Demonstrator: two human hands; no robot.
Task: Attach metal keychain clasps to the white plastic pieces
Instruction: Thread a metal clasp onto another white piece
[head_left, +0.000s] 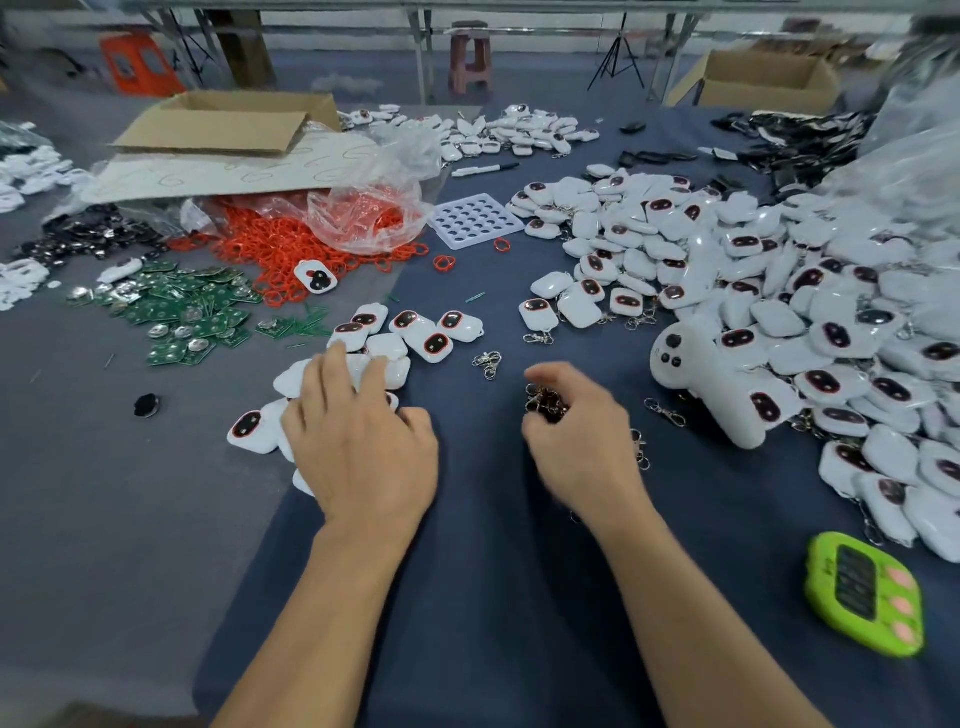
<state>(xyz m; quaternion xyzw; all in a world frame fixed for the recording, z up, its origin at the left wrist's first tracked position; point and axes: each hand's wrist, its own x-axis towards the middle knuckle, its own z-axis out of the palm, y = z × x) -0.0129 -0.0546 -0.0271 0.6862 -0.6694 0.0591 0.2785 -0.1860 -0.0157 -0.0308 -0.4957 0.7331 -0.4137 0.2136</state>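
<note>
Clasps (544, 402) sit bunched in the right hand (582, 441), just right of centre frame, its fingers curled round them. A few more lie loose on the dark worktop (483, 545) nearby. They look light, stiff and prone to snag on one another, so one is probably best teased free by its ring end rather than pulled from the middle of the tangle. The white pieces (431, 343) still to be fitted cluster left of centre, and the left hand (358, 441) rests spread over the nearest of them, fingers apart and gripping nothing that I can make out. These shells look hard, glossy and light, and likely slick. A pinch across the two flat faces, leaving the corner free, should hold one steady. Their attachment point is too small to tell. A large pile (779, 291) fills the right side.
</note>
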